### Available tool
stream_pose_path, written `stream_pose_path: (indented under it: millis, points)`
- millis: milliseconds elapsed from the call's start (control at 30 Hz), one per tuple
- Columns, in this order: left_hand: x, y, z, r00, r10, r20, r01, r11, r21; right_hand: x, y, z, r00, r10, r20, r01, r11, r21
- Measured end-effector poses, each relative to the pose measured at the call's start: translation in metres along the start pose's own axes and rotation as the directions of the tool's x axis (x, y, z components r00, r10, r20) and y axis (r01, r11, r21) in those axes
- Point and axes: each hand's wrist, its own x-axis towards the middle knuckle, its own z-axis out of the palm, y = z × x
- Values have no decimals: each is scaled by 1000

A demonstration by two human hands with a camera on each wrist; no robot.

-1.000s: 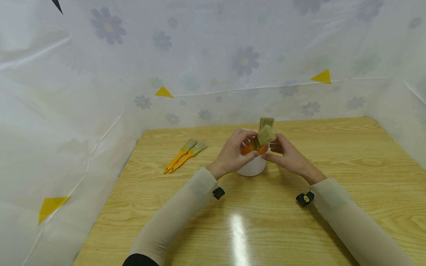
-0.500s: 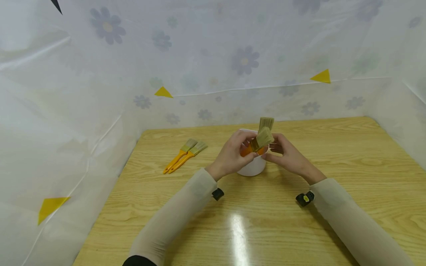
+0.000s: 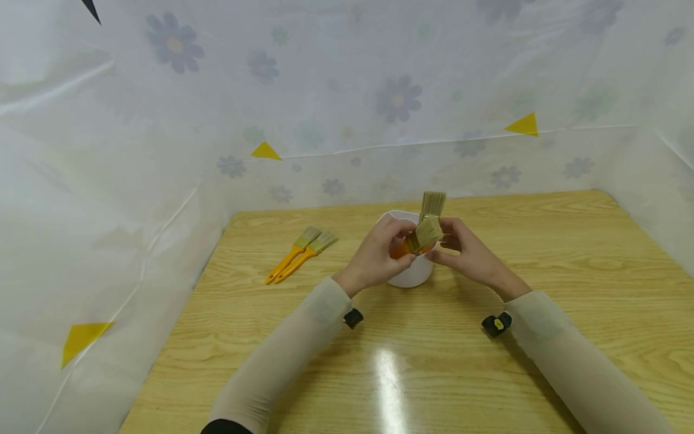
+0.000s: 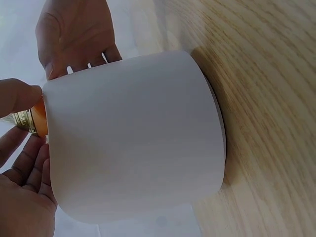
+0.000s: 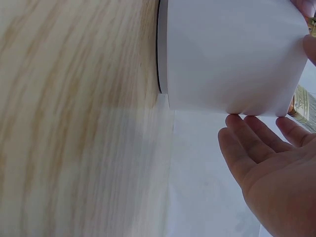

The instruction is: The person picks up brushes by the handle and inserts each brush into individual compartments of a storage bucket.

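A white container [image 3: 410, 275] stands upright on the wooden table, seen from the side in both wrist views. Over its opening my left hand [image 3: 374, 256] pinches a paintbrush [image 3: 426, 234] with thumb and fingers near the metal band. That brush is tilted, bristles up to the right; its orange handle [image 4: 39, 118] goes down behind the rim. A second paintbrush [image 3: 433, 206] stands in the container, bristles up, its handle mostly hidden. My right hand [image 3: 468, 256] holds the container's right side near the rim, thumb in front and fingertips [image 5: 234, 120] against the wall.
Two more paintbrushes [image 3: 310, 255] with yellow-orange handles lie side by side on the table [image 3: 303, 361], left of the container. Behind the table hangs a pale flowered sheet [image 3: 336, 90], with yellow triangles [image 3: 265, 150] on it.
My left hand has lowered slightly with its paintbrush, whose bristles have shifted down and a little left, uncovering more of the second brush. The right hand and container stay in place.
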Motion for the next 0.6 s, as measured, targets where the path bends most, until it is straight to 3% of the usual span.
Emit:
stream_pose_path:
  millis: [600]
  points:
    - [0, 0, -1, 1000, 26, 16, -26, 1000, 10, -1, -2, 0, 1000, 9, 5, -9, 1000, 6]
